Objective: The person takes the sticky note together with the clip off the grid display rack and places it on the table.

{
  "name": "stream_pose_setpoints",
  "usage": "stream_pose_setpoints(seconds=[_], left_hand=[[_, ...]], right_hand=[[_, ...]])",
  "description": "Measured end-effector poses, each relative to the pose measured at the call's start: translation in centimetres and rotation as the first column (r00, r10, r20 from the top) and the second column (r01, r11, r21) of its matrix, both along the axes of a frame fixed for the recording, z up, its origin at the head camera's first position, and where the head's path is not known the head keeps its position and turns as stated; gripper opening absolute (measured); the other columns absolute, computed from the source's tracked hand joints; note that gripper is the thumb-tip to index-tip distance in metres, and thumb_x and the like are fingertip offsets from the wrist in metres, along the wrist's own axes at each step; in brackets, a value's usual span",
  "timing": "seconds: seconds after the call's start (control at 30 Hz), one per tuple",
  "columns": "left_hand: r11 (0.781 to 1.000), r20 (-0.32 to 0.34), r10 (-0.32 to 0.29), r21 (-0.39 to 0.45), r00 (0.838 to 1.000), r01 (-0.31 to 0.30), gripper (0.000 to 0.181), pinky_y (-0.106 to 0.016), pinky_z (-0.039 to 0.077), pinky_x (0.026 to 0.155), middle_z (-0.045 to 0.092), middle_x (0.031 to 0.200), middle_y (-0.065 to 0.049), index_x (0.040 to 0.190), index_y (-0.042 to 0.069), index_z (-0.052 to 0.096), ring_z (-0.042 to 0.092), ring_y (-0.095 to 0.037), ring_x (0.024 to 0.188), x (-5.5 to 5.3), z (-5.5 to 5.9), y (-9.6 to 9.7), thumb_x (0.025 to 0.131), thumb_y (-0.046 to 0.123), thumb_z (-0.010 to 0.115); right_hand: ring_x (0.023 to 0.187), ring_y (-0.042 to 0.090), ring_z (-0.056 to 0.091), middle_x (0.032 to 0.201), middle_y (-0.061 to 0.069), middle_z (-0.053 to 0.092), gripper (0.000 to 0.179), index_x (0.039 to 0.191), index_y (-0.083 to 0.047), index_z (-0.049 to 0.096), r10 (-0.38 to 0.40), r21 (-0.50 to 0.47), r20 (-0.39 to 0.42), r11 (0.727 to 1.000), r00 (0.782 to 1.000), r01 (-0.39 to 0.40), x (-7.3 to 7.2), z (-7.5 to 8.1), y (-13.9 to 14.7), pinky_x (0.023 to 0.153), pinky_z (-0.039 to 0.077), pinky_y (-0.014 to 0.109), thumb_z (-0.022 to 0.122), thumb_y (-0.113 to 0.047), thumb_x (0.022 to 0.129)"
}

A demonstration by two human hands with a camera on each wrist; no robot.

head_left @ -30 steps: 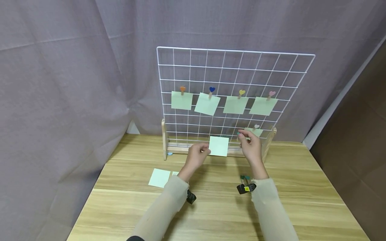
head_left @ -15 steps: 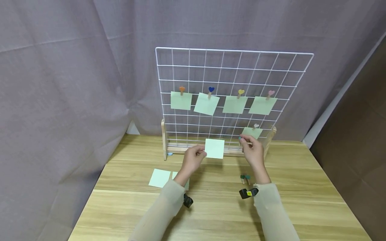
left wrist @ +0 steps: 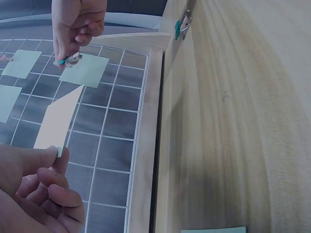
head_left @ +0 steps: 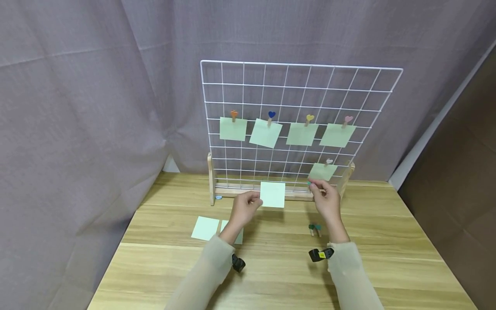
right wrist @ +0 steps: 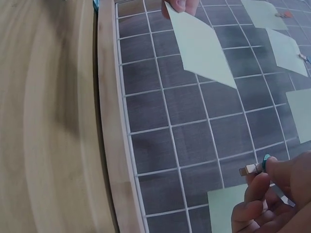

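My left hand (head_left: 246,208) pinches a pale green paper note (head_left: 273,194) by its left edge, in front of the lower part of a white wire grid (head_left: 302,64). In my right hand (head_left: 327,199) is a small wooden clothespin (right wrist: 252,169) with a teal top, pinched between thumb and finger. That hand is just below a note (head_left: 322,171) hung on the grid by a white heart clothespin (head_left: 329,161). Higher up, a row of several notes hangs from heart clothespins, among them an orange one (head_left: 234,114) and a blue one (head_left: 271,114).
Two green notes lie on the wooden table (head_left: 271,275): one flat note (head_left: 205,228) and another (head_left: 239,238) partly behind the left forearm. Two green-topped clothespins (head_left: 315,229) lie near the right wrist. A light blue piece (head_left: 218,197) is by the grid's left wooden foot (head_left: 211,178).
The left hand has brought its note down and to the left. The right hand has moved slightly down with its clothespin, uncovering more of the note hung behind it.
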State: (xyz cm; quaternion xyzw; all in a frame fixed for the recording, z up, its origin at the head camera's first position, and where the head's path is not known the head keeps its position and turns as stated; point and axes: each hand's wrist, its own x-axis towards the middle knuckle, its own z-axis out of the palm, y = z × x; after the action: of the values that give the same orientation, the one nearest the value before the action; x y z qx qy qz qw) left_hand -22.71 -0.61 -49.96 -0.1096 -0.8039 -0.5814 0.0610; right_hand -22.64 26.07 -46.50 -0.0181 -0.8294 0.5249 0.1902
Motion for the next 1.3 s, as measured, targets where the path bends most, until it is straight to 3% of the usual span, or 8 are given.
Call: stream_pose_setpoints(seconds=[0.23, 0.47, 0.7, 0.97, 1.1, 1.3], left_hand=[[1.0, 0.018, -0.003, 0.005, 1.0, 0.003, 0.019, -0.024, 0.054, 0.072, 0.075, 0.095, -0.01, 0.113, -0.005, 0.076, 0.061, -0.011, 0.079, 0.6, -0.3, -0.3, 0.096, 0.004, 0.072], [1.0, 0.028, -0.006, 0.014, 1.0, 0.006, 0.02, -0.022, 0.053, 0.071, 0.075, 0.096, -0.008, 0.115, -0.004, 0.076, 0.061, -0.011, 0.08, 1.0, -0.6, -0.6, 0.097, 0.005, 0.072], [1.0, 0.012, -0.005, 0.004, 1.0, 0.004, 0.021, -0.022, 0.054, 0.07, 0.075, 0.096, -0.01, 0.115, -0.005, 0.075, 0.062, -0.011, 0.079, 1.5, -0.9, -0.7, 0.097, 0.004, 0.072], [1.0, 0.03, 0.01, 0.004, 0.999, -0.01, 0.019, -0.023, 0.053, 0.068, 0.075, 0.092, -0.009, 0.113, -0.006, 0.076, 0.06, -0.01, 0.077, 2.2, -1.2, -0.7, 0.096, 0.003, 0.072], [1.0, 0.046, 0.007, 0.021, 0.999, -0.007, 0.019, -0.022, 0.052, 0.068, 0.074, 0.091, -0.008, 0.112, -0.006, 0.075, 0.06, -0.01, 0.076, 2.6, -1.5, -0.8, 0.096, 0.003, 0.072], [0.999, 0.081, -0.004, 0.037, 0.997, 0.001, 0.02, -0.02, 0.051, 0.063, 0.073, 0.091, -0.006, 0.114, -0.006, 0.075, 0.059, -0.009, 0.073, 3.2, -2.0, -0.9, 0.097, 0.003, 0.071]], right_hand=[[0.066, 0.002, 0.057, 0.106, 0.012, 0.068, 0.025, 0.124, 0.004, 0.071, -0.018, -0.04, 0.011, 0.999, 1.0, 0.018, 0.5, -0.9, 0.8, 0.062, 0.052, 0.016, 0.062, -0.011, 0.107], [0.066, 0.011, 0.061, 0.103, 0.013, 0.068, 0.023, 0.123, 0.005, 0.072, -0.026, -0.055, 0.023, 0.998, 0.999, 0.027, 1.2, -1.9, 1.1, 0.058, 0.049, 0.016, 0.062, -0.008, 0.106], [0.068, 0.001, 0.058, 0.104, 0.011, 0.07, 0.022, 0.12, 0.006, 0.072, -0.043, -0.069, 0.032, 0.997, 0.999, 0.045, 1.8, -2.6, 1.6, 0.061, 0.052, 0.016, 0.064, -0.007, 0.105], [0.063, 0.006, 0.058, 0.103, 0.014, 0.072, 0.023, 0.12, 0.006, 0.072, -0.05, -0.073, 0.021, 0.996, 0.999, 0.051, 2.2, -3.4, 2.4, 0.06, 0.051, 0.016, 0.067, -0.008, 0.104], [0.064, 0.003, 0.057, 0.102, 0.011, 0.071, 0.021, 0.119, 0.005, 0.073, -0.07, -0.055, 0.054, 0.996, 0.996, 0.073, 2.7, -4.0, 2.7, 0.06, 0.05, 0.016, 0.065, -0.008, 0.105], [0.066, 0.011, 0.063, 0.1, 0.007, 0.072, 0.02, 0.119, 0.005, 0.073, -0.097, -0.037, 0.091, 0.994, 0.991, 0.101, 3.4, -4.9, 3.3, 0.06, 0.05, 0.017, 0.064, -0.007, 0.105]])
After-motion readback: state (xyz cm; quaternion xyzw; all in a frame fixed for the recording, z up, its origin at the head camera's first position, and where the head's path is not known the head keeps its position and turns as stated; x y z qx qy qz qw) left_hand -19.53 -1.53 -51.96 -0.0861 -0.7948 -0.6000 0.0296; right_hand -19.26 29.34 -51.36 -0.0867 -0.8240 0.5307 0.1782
